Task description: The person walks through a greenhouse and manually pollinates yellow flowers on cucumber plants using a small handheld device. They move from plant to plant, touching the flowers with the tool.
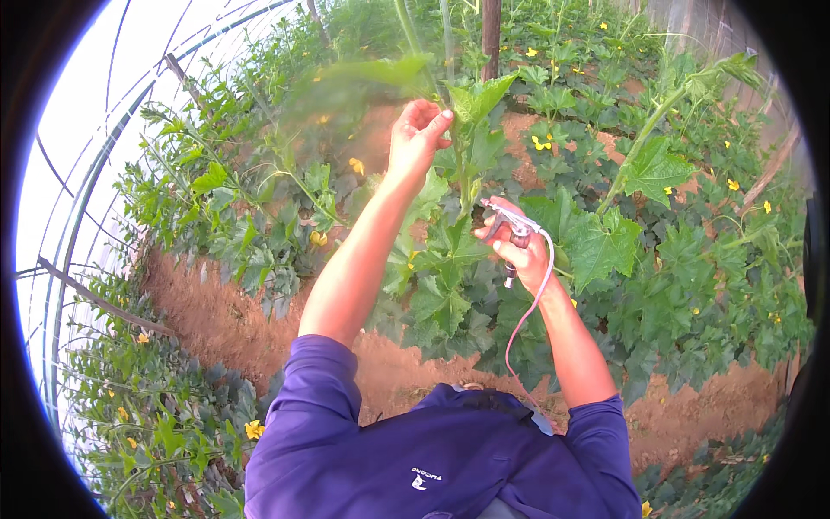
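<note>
My left hand (420,137) is raised at a climbing vine, its fingers curled and its thumb tip against the green vine stem (462,170). Whether the fingers close around the stem is hidden. A young leaf (481,100) stands just right of the thumb, and a motion-blurred leaf (382,70) spreads above the hand. Lower and to the right, my right hand (533,259) grips a small hand tool (519,237) with white string wound about its front. A pinkish cord (519,327) hangs from the tool to my waist. The tool's tip is beside the lower stem.
Leafy vines with yellow flowers (541,143) surround me. Another tall vine (639,146) leans at the right. A wooden post (491,39) rises ahead. Bare reddish soil (214,318) runs between the rows. Curved greenhouse ribs (97,162) and a slanted wooden prop (107,298) stand at the left.
</note>
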The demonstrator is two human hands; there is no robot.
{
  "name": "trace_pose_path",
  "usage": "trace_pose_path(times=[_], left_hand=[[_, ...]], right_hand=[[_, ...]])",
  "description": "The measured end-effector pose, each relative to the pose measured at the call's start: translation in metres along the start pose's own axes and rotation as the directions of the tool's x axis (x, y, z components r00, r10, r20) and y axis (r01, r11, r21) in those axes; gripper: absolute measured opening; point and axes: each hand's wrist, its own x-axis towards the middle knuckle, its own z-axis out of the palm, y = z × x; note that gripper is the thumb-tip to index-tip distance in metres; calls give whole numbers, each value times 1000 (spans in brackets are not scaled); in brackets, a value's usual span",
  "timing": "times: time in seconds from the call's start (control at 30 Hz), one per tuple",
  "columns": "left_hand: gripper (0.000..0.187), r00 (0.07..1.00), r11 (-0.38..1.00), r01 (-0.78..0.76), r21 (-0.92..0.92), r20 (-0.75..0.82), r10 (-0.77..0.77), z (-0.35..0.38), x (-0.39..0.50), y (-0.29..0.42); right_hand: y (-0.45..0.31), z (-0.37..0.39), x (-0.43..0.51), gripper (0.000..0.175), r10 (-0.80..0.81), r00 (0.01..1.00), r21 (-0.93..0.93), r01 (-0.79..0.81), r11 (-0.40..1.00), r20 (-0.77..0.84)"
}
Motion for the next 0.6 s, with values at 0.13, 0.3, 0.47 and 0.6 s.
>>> trace_pose_path(times=[0.13,0.3,0.47,0.6], left_hand=[[26,999,1000,17,-22,28,-17,5,7,0],[28,989,999,-30,-36,147,35,7,-3,1],[56,979,976,-152,153,156,128,12,-16,12],[69,987,954,-156,257,74,142,26,-26,17]], right_hand=[[18,17,46,77,86,996,-24,-86,996,-7],[25,24,73,68,100,992,-251,-77,965,82],[27,34,65,49,90,995,-361,-70,930,37],[30,47,59,37,-27,999,-443,35,896,26]])
